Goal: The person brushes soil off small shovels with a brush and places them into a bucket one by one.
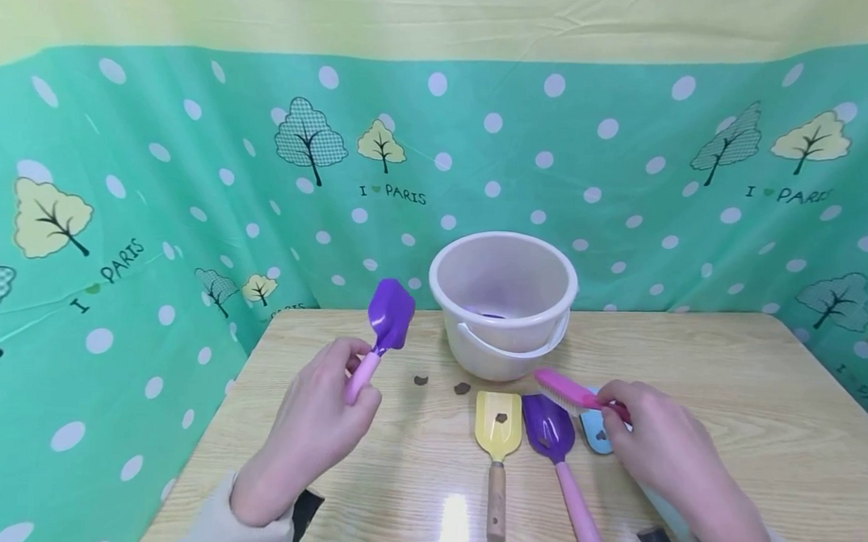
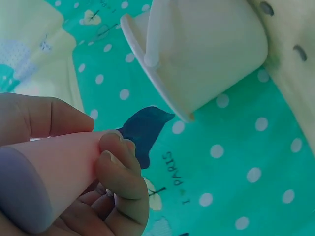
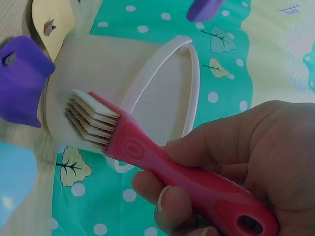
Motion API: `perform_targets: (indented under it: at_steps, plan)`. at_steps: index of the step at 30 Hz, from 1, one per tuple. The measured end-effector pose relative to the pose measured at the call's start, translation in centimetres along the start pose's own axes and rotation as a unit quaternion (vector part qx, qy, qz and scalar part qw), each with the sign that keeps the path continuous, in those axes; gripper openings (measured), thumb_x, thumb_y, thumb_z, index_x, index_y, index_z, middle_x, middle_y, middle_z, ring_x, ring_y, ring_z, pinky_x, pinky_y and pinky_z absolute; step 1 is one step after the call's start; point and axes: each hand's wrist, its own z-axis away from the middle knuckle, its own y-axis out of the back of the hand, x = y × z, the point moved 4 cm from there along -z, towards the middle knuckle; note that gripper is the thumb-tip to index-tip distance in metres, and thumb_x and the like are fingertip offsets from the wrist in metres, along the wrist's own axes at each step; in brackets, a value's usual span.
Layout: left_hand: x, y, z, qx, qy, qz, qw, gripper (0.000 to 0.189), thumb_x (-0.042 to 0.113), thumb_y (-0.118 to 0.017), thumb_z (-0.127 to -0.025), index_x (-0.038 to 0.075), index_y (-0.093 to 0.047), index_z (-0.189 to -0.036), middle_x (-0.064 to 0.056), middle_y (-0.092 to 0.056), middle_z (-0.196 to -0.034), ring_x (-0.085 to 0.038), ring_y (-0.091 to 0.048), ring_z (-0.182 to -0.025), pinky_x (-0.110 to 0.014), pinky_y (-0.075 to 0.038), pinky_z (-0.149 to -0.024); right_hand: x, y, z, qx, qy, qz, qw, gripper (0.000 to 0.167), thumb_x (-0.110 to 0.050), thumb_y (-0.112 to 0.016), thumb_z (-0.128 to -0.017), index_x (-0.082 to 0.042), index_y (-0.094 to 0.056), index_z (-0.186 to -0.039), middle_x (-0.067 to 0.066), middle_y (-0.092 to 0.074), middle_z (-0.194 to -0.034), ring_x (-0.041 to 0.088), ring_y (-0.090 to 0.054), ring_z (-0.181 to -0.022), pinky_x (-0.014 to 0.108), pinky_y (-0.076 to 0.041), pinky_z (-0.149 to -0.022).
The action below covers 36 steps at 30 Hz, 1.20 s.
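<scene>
My left hand (image 1: 322,412) grips the pink handle of a small purple toy shovel (image 1: 392,311), whose blade points up above the table, left of the bucket. In the left wrist view the fingers wrap round that handle. My right hand (image 1: 659,442) holds a pink brush (image 1: 564,387) by its handle; its pale bristles (image 3: 91,118) face away from the hand. Under the brush lie a second purple shovel (image 1: 547,428) and a light blue shovel (image 1: 596,432), partly covered by the right hand and arm. A yellow shovel (image 1: 498,423) with a wooden handle lies beside them.
A white bucket (image 1: 492,338) with its handle folded down stands at the back of the wooden table (image 1: 352,478); something purple shows inside. Small dark bits (image 1: 461,388) lie before it, others on the shovel blades. A green dotted curtain (image 1: 482,160) hangs behind and at the sides.
</scene>
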Motion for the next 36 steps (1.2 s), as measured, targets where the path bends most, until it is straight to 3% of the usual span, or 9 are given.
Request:
perform_targets:
  at_steps: [10, 22, 28, 36]
  plan:
    - [2.6, 0.0, -2.7, -0.013, -0.075, -0.033, 0.9966, 0.040, 0.003, -0.059, -0.073, 0.007, -0.058, -0.113, 0.002, -0.050, -0.077, -0.013, -0.045, -0.065, -0.029, -0.039, -0.053, 1.0, 0.4, 0.1, 0.013, -0.001, 0.006, 0.9999, 0.019, -0.006, -0.060, -0.083, -0.008, -0.069, -0.101, 0.002, -0.057, -0.076, 0.016, -0.045, -0.059, 0.030, -0.034, -0.047]
    - [4.9, -1.9, -6.7, -0.070, -0.120, -0.021, 0.9901, 0.032, 0.006, -0.063, -0.074, 0.015, -0.063, -0.104, 0.005, -0.055, -0.080, -0.013, -0.049, -0.068, -0.029, -0.042, -0.056, 1.9, 0.5, 0.2, 0.000, -0.021, 0.002, 0.9998, 0.021, -0.006, -0.061, -0.084, -0.006, -0.068, -0.104, 0.002, -0.057, -0.077, 0.017, -0.044, -0.060, 0.030, -0.035, -0.047]
    - [6.1, -2.9, -8.9, -0.103, -0.133, -0.032, 0.9852, 0.023, 0.013, -0.064, -0.082, 0.015, -0.065, -0.104, 0.005, -0.056, -0.080, -0.013, -0.051, -0.069, -0.029, -0.043, -0.058, 2.1, 0.8, 0.3, 0.000, -0.027, 0.003, 0.9996, 0.020, -0.006, -0.062, -0.085, -0.006, -0.067, -0.104, 0.003, -0.060, -0.080, 0.018, -0.046, -0.062, 0.030, -0.036, -0.048]
    - [7.1, -4.7, -12.0, -0.161, -0.118, -0.077, 0.9769, 0.028, 0.009, -0.062, -0.079, 0.012, -0.065, -0.107, 0.002, -0.059, -0.084, -0.015, -0.053, -0.065, -0.028, -0.042, -0.052, 2.3, 1.2, 0.3, 0.000, -0.032, 0.001, 0.9995, 0.022, -0.006, -0.062, -0.085, -0.004, -0.067, -0.106, 0.003, -0.058, -0.078, 0.017, -0.046, -0.060, 0.029, -0.037, -0.048]
